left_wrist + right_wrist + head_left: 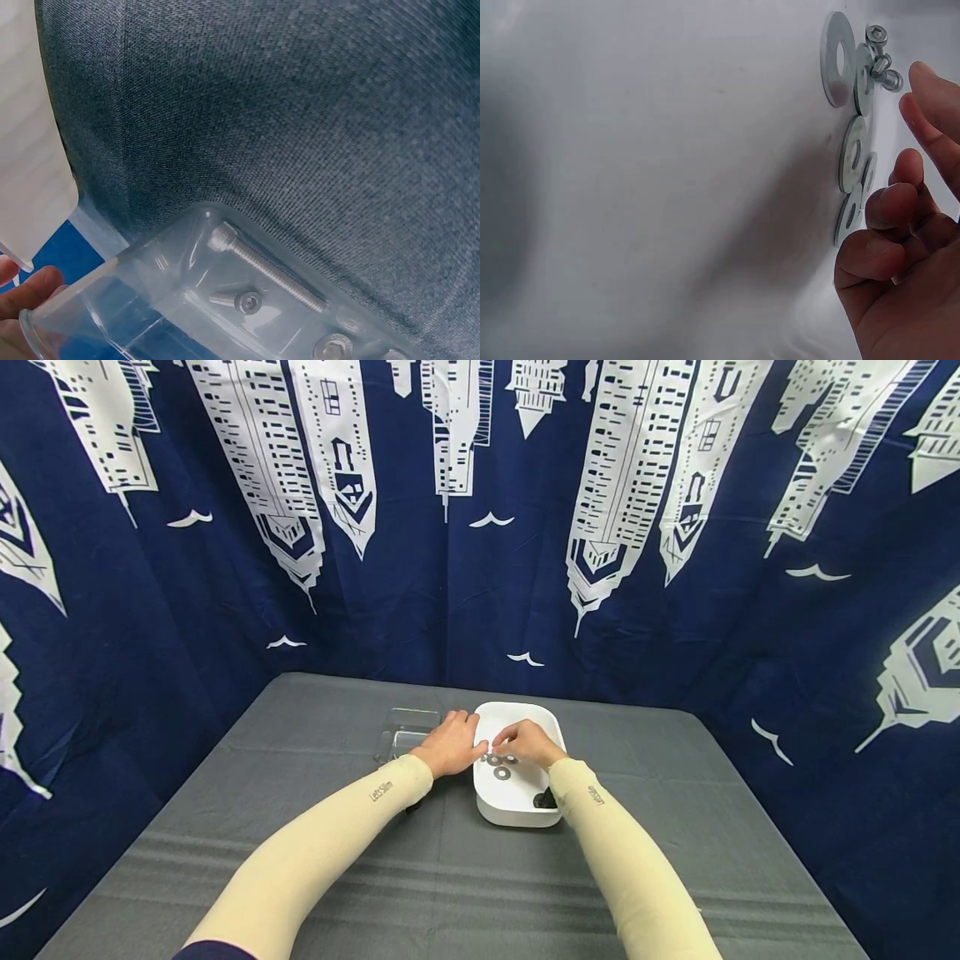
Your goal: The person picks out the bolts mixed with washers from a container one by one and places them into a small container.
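My left hand [450, 745] holds the left rim of a white tub [517, 817], its thumb and fingers at the edge. Over the tub's inside, my right hand [528, 742] reaches down with bent fingers, thumb and index tips close together. Right by those fingertips lie several flat metal washers [853, 154] and a small cluster of socket-head screws [886, 77]; nothing shows between the fingers. A clear plastic tray [217, 212] stands just left of the tub, beneath the left hand. Inside it are a long socket-head bolt [262, 262] and a short screw [248, 302].
Some black pieces [545, 798] lie in the tub's near right corner, partly behind the right sleeve. Another dark object [412, 807] peeks out under the left sleeve. Grey cloth [360, 877] covers the table, with a navy printed curtain [420, 602] around it.
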Action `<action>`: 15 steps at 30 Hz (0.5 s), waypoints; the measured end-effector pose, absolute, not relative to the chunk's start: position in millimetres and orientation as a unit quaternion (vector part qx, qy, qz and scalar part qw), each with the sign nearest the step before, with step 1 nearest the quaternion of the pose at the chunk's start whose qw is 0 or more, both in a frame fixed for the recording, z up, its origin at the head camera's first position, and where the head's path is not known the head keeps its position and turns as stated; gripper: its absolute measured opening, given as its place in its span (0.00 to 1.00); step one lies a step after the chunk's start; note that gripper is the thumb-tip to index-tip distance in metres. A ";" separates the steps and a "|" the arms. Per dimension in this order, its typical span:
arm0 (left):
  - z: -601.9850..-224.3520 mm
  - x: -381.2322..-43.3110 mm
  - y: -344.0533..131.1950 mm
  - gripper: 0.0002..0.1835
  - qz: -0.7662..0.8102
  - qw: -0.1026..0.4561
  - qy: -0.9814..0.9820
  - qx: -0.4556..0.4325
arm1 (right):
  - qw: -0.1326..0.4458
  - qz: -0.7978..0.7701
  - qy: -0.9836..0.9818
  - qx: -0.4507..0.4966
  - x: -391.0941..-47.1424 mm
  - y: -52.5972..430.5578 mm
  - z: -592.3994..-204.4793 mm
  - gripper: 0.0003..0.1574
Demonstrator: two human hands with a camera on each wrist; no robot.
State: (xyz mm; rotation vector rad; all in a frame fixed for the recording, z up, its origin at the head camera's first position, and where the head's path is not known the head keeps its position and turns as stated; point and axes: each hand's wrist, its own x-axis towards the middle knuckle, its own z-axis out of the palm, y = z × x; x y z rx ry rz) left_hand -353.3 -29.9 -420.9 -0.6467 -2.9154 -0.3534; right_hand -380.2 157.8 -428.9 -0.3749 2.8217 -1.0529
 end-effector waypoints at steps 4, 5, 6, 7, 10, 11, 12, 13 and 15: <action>-422.2 -353.5 -29.2 0.31 -0.120 0.067 -0.966 -0.217 | 0.065 -0.356 0.925 -0.113 -379.7 157.0 -433.3 0.07; -422.4 -353.5 -29.1 0.31 -0.120 0.068 -0.966 -0.217 | 0.065 -0.355 0.926 -0.113 -379.7 156.9 -434.4 0.07; -422.5 -353.4 -29.0 0.31 -0.119 0.068 -0.966 -0.218 | 0.065 -0.353 0.926 -0.114 -379.7 156.9 -435.2 0.07; -422.6 -353.4 -29.0 0.30 -0.118 0.068 -0.966 -0.220 | 0.065 -0.351 0.927 -0.115 -379.8 156.9 -435.9 0.07; -422.3 -353.3 -28.9 0.31 -0.114 0.068 -0.966 -0.222 | 0.062 -0.345 0.929 -0.118 -380.2 157.0 -437.8 0.07; -422.4 -353.3 -28.9 0.31 -0.113 0.070 -0.966 -0.223 | 0.059 -0.343 0.930 -0.121 -380.6 156.8 -438.4 0.08; -422.4 -353.3 -28.9 0.30 -0.112 0.072 -0.965 -0.224 | 0.057 -0.343 0.930 -0.121 -381.0 156.6 -439.0 0.08; -422.5 -353.1 -29.0 0.30 -0.111 0.074 -0.965 -0.225 | 0.056 -0.342 0.930 -0.120 -381.4 156.3 -439.7 0.08; -422.4 -352.9 -29.1 0.30 -0.105 0.074 -0.966 -0.225 | 0.051 -0.341 0.931 -0.118 -382.0 155.4 -441.2 0.08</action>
